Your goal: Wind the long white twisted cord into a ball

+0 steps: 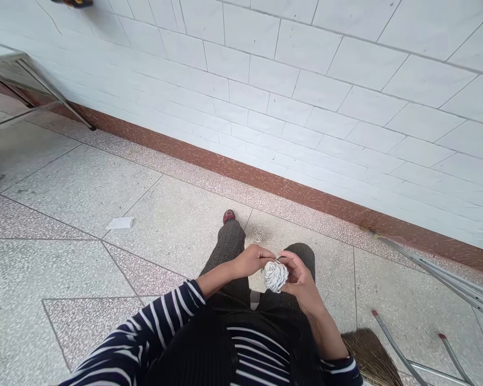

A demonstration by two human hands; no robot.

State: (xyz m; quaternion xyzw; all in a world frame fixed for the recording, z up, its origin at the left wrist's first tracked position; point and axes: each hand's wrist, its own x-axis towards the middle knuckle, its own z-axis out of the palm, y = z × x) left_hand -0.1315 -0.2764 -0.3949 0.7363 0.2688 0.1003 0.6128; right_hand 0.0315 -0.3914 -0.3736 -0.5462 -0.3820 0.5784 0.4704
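Between my hands, above my lap, is a white layered rosette point(276, 276) with dark edges, shaped like a rose; its material is too small to tell. My right hand point(300, 279) is closed around the rosette's right side. At its upper left, the fingertips of my left hand point(254, 260) are pinched together beside a small dark strip point(280, 258), which runs between the two hands. A similar pale round piece point(260, 236) lies on the floor beyond my hands, between my knees.
A white tiled wall point(265, 69) with a reddish-brown base runs ahead. On the speckled floor to the left lies a white slip point(121, 222). A metal-legged table point(48, 88) stands at the upper left. At right are a straw broom point(370, 354), metal legs point(398, 343) and long pale poles point(438, 268).
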